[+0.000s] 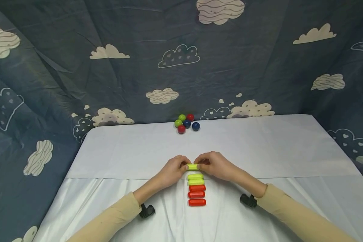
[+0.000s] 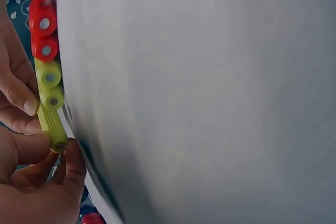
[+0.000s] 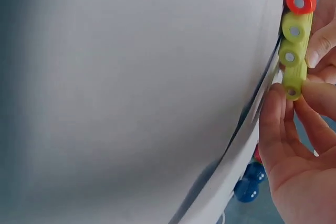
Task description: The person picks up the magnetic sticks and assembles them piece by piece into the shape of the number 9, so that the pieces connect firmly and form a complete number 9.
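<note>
A yellow-green magnetic rod [image 1: 193, 166] lies crosswise between my hands. My left hand [image 1: 176, 169] pinches its left end between thumb and fingers, and my right hand [image 1: 216, 165] pinches the right end. Just nearer to me, two more yellow-green rods [image 1: 196, 182] and three red rods [image 1: 196, 195] lie parallel in a column on the white cloth. Round metal discs show in the rod ends in both wrist views. In the left wrist view, the thumb and fingertips of the left hand [image 2: 44, 182] close round the end of the held rod [image 2: 59, 144].
Several shiny balls sit in a cluster at the table's back edge, among them a green ball [image 1: 178, 123], a red ball [image 1: 181, 129] and a blue ball [image 1: 195, 126]. A white cloth [image 1: 115, 148] with folds covers the table. Behind it hangs a dark cloud-patterned curtain [image 1: 139, 80].
</note>
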Demonstrator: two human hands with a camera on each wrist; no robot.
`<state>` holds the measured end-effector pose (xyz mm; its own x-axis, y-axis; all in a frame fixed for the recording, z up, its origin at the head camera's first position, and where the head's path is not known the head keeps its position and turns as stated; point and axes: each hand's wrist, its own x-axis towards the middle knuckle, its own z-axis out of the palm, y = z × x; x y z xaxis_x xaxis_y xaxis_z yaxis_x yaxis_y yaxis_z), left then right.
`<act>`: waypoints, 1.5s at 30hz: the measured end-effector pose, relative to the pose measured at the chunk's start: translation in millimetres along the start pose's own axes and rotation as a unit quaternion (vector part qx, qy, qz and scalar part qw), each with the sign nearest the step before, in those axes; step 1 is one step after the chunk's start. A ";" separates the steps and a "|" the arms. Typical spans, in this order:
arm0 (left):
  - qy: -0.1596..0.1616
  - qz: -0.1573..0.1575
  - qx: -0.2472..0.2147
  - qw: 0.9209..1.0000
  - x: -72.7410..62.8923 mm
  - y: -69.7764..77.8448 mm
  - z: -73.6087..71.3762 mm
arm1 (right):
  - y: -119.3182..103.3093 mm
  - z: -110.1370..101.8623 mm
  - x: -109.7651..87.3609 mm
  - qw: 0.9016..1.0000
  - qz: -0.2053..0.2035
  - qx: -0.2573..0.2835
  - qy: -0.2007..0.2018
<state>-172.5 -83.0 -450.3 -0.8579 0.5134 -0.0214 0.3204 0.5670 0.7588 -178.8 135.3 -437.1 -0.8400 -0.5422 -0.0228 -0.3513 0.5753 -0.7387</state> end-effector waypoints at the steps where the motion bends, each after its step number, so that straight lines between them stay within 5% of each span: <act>1: 0.001 -0.003 0.000 1.000 2.0 0.5 -1.4 | 1.0 -0.7 2.2 1.000 0.001 0.003 0.005; 9: 0.036 -0.045 -0.004 0.998 31.6 -4.0 -17.7 | 8.2 -11.2 34.3 0.999 0.013 0.017 0.045; 20: 0.124 -0.082 -0.019 0.989 69.6 -21.4 -31.0 | 21.3 -16.0 82.2 0.996 0.035 0.000 0.087; 29: 0.117 -0.097 -0.038 0.988 80.4 -30.5 -33.9 | 24.0 -17.9 91.4 0.994 0.070 -0.012 0.084; 38: 0.107 -0.102 -0.043 0.988 82.1 -37.7 -38.4 | 35.4 -29.2 109.1 0.973 0.102 0.010 0.208; 45: 0.100 -0.105 -0.072 0.987 85.6 -39.7 -36.2 | 46.1 -35.3 121.6 0.978 0.118 0.003 0.171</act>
<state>-273.2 -84.9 -458.7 -0.9661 0.2487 -0.0692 0.0797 0.5423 0.8364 -311.7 117.5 -450.2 -0.9871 -0.1568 0.0325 -0.1287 0.6564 -0.7433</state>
